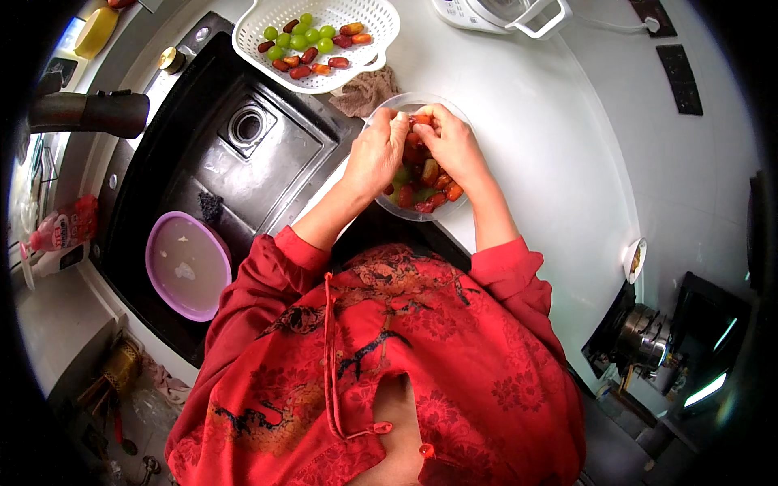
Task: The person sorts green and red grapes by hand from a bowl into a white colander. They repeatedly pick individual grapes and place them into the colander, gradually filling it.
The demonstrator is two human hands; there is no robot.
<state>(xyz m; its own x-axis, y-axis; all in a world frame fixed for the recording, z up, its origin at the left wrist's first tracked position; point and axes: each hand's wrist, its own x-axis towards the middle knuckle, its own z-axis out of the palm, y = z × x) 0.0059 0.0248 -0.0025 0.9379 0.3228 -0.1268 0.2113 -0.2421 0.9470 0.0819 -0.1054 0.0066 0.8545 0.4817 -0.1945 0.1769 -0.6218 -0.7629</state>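
Observation:
My left hand point(382, 146) and my right hand point(450, 141) meet over the far part of a clear round bowl point(418, 214). Between the fingertips of both is a reddish-brown fruit, likely a jujube point(420, 119); the left fingertips partly overlap its end. More of these red fruits point(430, 173) lie in the bowl, with some green grapes point(401, 177) among them, partly hidden by my hands. Beyond the bowl, a white perforated colander point(389, 30) holds green grapes point(298, 42) and several red fruits point(300, 72).
A black sink point(273, 176) lies at left with a purple-rimmed basin point(189, 316) of cloudy water in it and a faucet point(121, 114) over its edge. A brown cloth point(369, 91) sits beside the colander. A white appliance point(468, 15) stands at the back; a small bowl point(628, 260) is at right.

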